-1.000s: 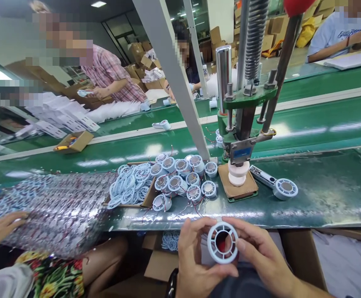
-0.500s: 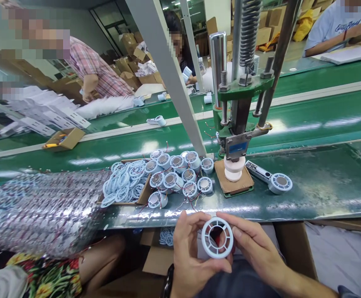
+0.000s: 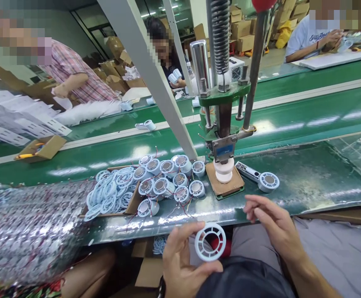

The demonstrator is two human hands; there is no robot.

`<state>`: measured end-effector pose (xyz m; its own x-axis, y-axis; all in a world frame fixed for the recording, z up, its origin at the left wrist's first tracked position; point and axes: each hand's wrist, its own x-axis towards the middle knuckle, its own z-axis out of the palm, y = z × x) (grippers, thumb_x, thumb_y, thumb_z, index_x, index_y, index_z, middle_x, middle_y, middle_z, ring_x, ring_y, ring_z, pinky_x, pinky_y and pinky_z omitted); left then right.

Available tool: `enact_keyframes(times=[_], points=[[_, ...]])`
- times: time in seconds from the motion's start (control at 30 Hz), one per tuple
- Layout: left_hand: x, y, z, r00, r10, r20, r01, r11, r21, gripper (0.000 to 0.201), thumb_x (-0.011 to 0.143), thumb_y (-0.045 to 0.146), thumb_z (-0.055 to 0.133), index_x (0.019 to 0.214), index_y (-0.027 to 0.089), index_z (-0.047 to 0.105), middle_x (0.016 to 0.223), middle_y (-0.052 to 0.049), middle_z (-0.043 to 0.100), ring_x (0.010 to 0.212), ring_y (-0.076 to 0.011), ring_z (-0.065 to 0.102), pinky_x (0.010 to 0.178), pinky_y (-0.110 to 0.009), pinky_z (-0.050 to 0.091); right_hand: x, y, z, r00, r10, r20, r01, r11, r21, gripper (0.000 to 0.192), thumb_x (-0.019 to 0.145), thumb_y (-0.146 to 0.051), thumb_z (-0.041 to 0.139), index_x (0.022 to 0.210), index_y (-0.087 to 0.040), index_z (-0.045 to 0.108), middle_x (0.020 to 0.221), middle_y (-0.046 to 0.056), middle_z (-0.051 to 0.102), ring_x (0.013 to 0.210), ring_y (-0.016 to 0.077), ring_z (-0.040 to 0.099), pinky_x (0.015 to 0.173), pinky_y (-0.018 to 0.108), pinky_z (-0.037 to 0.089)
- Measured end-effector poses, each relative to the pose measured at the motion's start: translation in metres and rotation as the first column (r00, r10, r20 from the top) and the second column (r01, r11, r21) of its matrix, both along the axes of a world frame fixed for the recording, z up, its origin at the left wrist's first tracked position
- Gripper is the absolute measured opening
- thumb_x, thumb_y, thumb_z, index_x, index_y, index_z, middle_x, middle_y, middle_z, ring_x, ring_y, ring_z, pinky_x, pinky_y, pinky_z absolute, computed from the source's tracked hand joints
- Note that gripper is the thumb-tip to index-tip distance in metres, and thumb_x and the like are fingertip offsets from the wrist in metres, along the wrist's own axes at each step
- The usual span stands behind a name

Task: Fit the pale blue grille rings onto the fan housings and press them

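Note:
My left hand [image 3: 180, 258] grips a light-blue spoked ring [image 3: 210, 242] between thumb and fingertips, its round face turned up toward me. To the right, my right hand [image 3: 272, 223] hangs in the air just off the bench edge, empty, with the fingers loosely bent and apart. Beyond it lies a light-blue round housing [image 3: 269, 182] with a metal disc in its centre, joined to a flat strip [image 3: 247, 170]. A hand press [image 3: 224, 149] with a white plastic head [image 3: 224, 170] rests over a brown pad [image 3: 211, 178].
Left of the press sit several light-blue motor housings [image 3: 162, 186] with thin wires. Beside them, a cardboard box [image 3: 133, 200] holds blue rings [image 3: 112, 188]. Clear bubbled trays [image 3: 37, 223] cover the bench at left. A slanted grey post [image 3: 155, 78] rises behind. People work across the green conveyor [image 3: 112, 153].
My right hand has let go of the spoked ring and moved right and up toward the bench. The ring stays in my left hand. The view has shifted somewhat to the right.

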<state>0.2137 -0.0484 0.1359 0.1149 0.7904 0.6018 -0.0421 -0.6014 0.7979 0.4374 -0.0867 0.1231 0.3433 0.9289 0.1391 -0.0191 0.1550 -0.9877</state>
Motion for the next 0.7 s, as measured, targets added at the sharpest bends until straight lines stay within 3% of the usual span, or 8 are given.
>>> enact_keyframes(times=[0.13, 0.27, 0.43, 0.57, 0.7], points=[[0.001, -0.001, 0.007, 0.996, -0.005, -0.091, 0.014, 0.995, 0.096, 0.087, 0.078, 0.038, 0.084, 0.152, 0.043, 0.038, 0.109, -0.002, 0.076, 0.093, -0.0189, 0.072, 0.079, -0.030, 0.064, -0.026, -0.014, 0.005, 0.946, 0.280, -0.164, -0.283, 0.959, 0.005, 0.032, 0.095, -0.035, 0.065, 0.126, -0.027, 0.069, 0.091, 0.004, 0.073, 0.074, 0.0134, 0.066, 0.069, 0.024, 0.057], [-0.002, -0.003, 0.008, 0.987, -0.012, -0.157, 0.043, 0.980, 0.196, 0.088, 0.082, 0.029, 0.081, 0.155, 0.040, 0.033, 0.113, -0.004, 0.076, 0.093, -0.0217, 0.072, 0.077, -0.036, 0.065, -0.044, -0.020, 0.008, 0.878, 0.435, -0.200, -0.434, 0.900, 0.052, 0.045, 0.094, -0.037, 0.067, 0.138, -0.031, 0.060, 0.093, 0.004, 0.071, 0.077, 0.0136, 0.063, 0.072, 0.025, 0.055], [-0.006, -0.008, 0.003, 0.987, 0.020, -0.160, 0.017, 0.974, 0.227, 0.084, 0.086, 0.026, 0.079, 0.154, 0.044, 0.032, 0.113, 0.000, 0.076, 0.091, -0.0187, 0.070, 0.075, -0.033, 0.064, -0.048, -0.019, 0.010, 0.884, 0.446, -0.144, -0.441, 0.895, 0.061, 0.038, 0.093, -0.034, 0.068, 0.131, -0.029, 0.067, 0.094, 0.005, 0.073, 0.079, 0.0147, 0.064, 0.072, 0.025, 0.055], [-0.011, -0.011, 0.009, 0.971, 0.004, -0.240, 0.033, 0.988, 0.149, 0.060, 0.084, 0.035, 0.080, 0.139, 0.033, 0.057, 0.101, -0.002, 0.077, 0.081, -0.0179, 0.070, 0.067, -0.026, 0.064, -0.048, -0.020, 0.010, 0.909, 0.408, -0.084, -0.405, 0.913, 0.044, 0.035, 0.092, -0.032, 0.069, 0.127, -0.029, 0.070, 0.102, 0.008, 0.076, 0.086, 0.0168, 0.068, 0.079, 0.027, 0.057], [-0.016, -0.016, 0.013, 0.949, -0.046, -0.311, 0.068, 0.996, 0.059, 0.055, 0.083, 0.030, 0.082, 0.134, 0.029, 0.061, 0.100, -0.005, 0.075, 0.083, -0.0199, 0.072, 0.071, -0.028, 0.066, -0.049, -0.021, 0.010, 0.923, 0.382, -0.038, -0.381, 0.924, 0.035, 0.034, 0.092, -0.035, 0.069, 0.126, -0.032, 0.071, 0.100, 0.007, 0.076, 0.081, 0.0163, 0.068, 0.073, 0.025, 0.057]])
